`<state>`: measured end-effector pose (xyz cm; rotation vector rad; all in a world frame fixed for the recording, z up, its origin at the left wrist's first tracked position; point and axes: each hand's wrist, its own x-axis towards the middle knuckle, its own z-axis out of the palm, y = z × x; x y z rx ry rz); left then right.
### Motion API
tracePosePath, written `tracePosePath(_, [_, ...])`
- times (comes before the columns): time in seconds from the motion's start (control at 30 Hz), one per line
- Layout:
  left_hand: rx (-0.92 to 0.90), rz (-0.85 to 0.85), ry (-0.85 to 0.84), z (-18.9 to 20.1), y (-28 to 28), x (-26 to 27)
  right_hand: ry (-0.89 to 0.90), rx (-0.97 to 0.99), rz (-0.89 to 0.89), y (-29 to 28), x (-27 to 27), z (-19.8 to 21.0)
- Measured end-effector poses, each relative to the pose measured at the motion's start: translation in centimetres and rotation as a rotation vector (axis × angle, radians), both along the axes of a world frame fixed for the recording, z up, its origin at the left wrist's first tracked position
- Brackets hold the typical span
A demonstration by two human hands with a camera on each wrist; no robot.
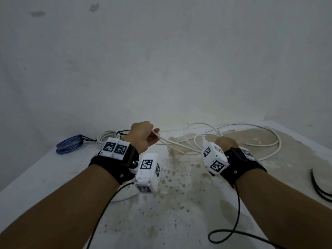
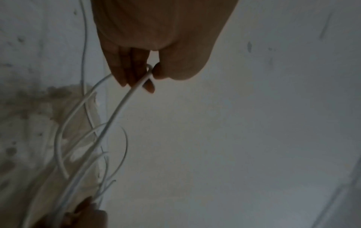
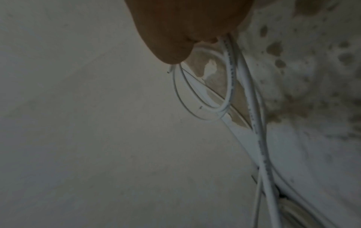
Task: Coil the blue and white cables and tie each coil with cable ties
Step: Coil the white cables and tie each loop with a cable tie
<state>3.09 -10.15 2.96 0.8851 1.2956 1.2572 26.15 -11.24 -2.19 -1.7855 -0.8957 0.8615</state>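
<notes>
At the far left of the surface [image 1: 45, 169], by the wall, lies the blue coil [image 1: 69, 144], already wound flat with a dark tie sticking out of its right side. Just right of it sits a finished white coil [image 1: 106, 136], also bound with a dark tie and partly hidden behind the left wrist.

The left hand [image 1: 143, 136] is raised above the surface, its thumb and fingers [image 2: 132, 67] curled to pinch two strands of the loose white cable [image 1: 179, 145]. Those strands run rightward and down toward the right hand [image 1: 226, 142], which hovers low over the stained patch and grips a small bundle of loops; the right wrist view shows several turns hanging from the closed fingers, with a cut end poking out near the thumb.

The rest of the loose white cable sprawls in wide arcs to the right, resting on the surface near the wall. At the far right edge, black cable ties [image 1: 319, 186] lie well apart from both hands.

The cable looks light, thin and springy, probably with a smooth jacket that could slide through a light pinch. It likely wants to spring open, so the hold belongs where the turns cross, with all strands gathered together.
</notes>
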Motion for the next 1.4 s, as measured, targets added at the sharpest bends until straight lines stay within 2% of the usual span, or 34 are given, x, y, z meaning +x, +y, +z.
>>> tracePosePath(0.07, [-0.059,0.048,-0.147,-0.4,0.6,-0.8,-0.252,-0.058,-0.050,-0.9,0.1,0.1])
tracePosePath(0.13, [-0.070,0.062,-0.148,-0.9,0.8,-1.2,-0.305,-0.043,-0.048,-1.1,0.5,0.3])
tracePosePath(0.17, [-0.056,0.056,-0.076,-1.0,0.9,-1.1,-0.247,0.009,-0.054,-0.7,0.5,0.2])
tracePosePath(0.23, [0.007,0.015,0.144,-0.8,0.6,-0.5,0.091,0.217,-0.055,-0.5,0.0,0.5])
tracePosePath(0.3, [0.111,-0.086,0.373,-0.1,0.2,0.0,0.353,0.444,0.130,0.0,-0.8,0.7])
tracePosePath(0.33, [0.177,-0.147,0.493,0.3,0.0,0.2,0.416,0.511,0.270,-0.2,-1.6,1.3])
tracePosePath(0.4, [0.311,-0.255,0.701,1.3,-0.4,0.8,0.356,0.571,0.472,-0.8,-3.2,2.8])
tracePosePath(0.47, [0.397,-0.291,0.770,2.1,-0.9,1.4,0.181,0.594,0.512,-0.6,-4.5,4.0])
tracePosePath(0.5, [0.416,-0.282,0.737,2.4,-1.1,1.6,0.110,0.592,0.491,-0.4,-5.0,4.3])
tracePosePath(0.57, [0.396,-0.271,0.544,2.9,-1.4,1.6,-0.013,0.610,0.383,0.1,-6.0,4.5])
tracePosePath(0.67, [0.315,-0.270,0.319,3.2,-1.9,1.1,-0.034,0.656,0.233,0.7,-6.8,4.3])
tracePosePath(0.77, [0.273,-0.264,0.236,3.2,-2.1,1.0,-0.089,0.657,0.229,0.6,-7.3,3.8])
tracePosePath(0.87, [0.254,-0.253,0.165,3.5,-2.1,1.1,-0.143,0.672,0.314,0.2,-7.6,3.2])
tracePosePath(0.97, [0.294,-0.272,0.200,3.8,-1.8,1.1,-0.051,0.701,0.372,0.2,-7.9,2.7])
tracePosePath(1.1, [0.325,-0.260,0.372,3.6,-1.0,0.9,0.078,0.706,0.257,0.9,-7.6,2.5])
tracePosePath(1.2, [0.333,-0.246,0.423,3.1,-0.4,0.9,0.063,0.711,0.259,1.2,-7.6,2.3])
tracePosePath(1.4, [0.358,-0.184,0.401,2.5,-0.2,1.5,0.054,0.703,0.297,1.5,-7.9,1.8])
